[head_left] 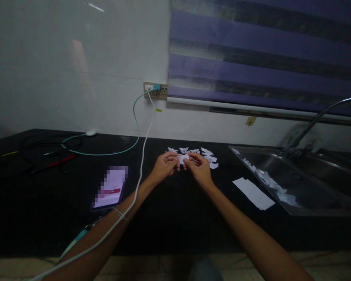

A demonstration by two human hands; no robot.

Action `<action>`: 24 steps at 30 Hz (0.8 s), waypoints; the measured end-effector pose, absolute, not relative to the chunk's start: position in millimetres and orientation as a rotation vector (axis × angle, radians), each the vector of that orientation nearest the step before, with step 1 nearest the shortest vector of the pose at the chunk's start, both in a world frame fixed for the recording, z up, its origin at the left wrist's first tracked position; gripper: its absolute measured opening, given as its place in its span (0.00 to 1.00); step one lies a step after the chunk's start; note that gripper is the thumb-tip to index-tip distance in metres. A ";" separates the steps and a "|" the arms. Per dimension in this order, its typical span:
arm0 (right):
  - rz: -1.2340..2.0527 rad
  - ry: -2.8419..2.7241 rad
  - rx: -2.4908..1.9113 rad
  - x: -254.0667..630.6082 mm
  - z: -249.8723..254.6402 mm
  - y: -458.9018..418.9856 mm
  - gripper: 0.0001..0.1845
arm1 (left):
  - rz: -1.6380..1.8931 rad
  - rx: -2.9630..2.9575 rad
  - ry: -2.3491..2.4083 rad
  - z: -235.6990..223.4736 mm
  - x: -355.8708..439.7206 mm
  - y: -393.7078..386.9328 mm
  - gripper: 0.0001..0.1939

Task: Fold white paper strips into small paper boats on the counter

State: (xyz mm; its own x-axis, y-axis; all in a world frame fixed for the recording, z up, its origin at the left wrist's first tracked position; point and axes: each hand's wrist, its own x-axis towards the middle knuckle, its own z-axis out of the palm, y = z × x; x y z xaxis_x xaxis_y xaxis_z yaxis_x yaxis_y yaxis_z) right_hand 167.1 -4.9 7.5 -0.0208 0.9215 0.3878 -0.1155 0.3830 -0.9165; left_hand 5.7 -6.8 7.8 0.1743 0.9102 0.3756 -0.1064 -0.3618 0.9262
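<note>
A small folded piece of white paper is held up between my two hands, above the dark counter. My left hand pinches its left side with thumb and fingers. On the right side, my right hand grips it the same way. Just behind the hands lie several small folded paper boats, partly hidden by my fingers. A stack of white paper strips rests on the counter to the right of my right forearm.
A phone lies left of my left arm. Its white cable runs from a wall socket across that forearm. At right is a steel sink with folded papers along its edge and a faucet. Pens lie far left.
</note>
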 end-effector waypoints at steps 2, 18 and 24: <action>0.981 -1.370 -0.796 166.4 9.1 -6.7 0.18 | 1.396 1.550 0.860 6.0 5.5 -5.6 0.20; 1.169 -1.320 -0.763 164.5 4.5 -6.4 0.19 | 1.423 1.637 0.948 17.0 0.5 -13.1 0.18; 1.194 -1.295 -0.738 162.5 6.1 -9.4 0.19 | 1.389 1.548 0.937 13.9 0.4 -9.7 0.19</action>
State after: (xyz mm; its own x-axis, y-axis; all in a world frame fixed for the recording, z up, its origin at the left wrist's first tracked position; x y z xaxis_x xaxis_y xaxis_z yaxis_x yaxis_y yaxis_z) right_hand 162.5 -9.4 6.1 -0.1335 0.9388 0.3176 -0.2408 0.2801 -0.9293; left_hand 0.4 -9.7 13.9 0.1085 0.9222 0.3711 -0.0013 -0.3731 0.9278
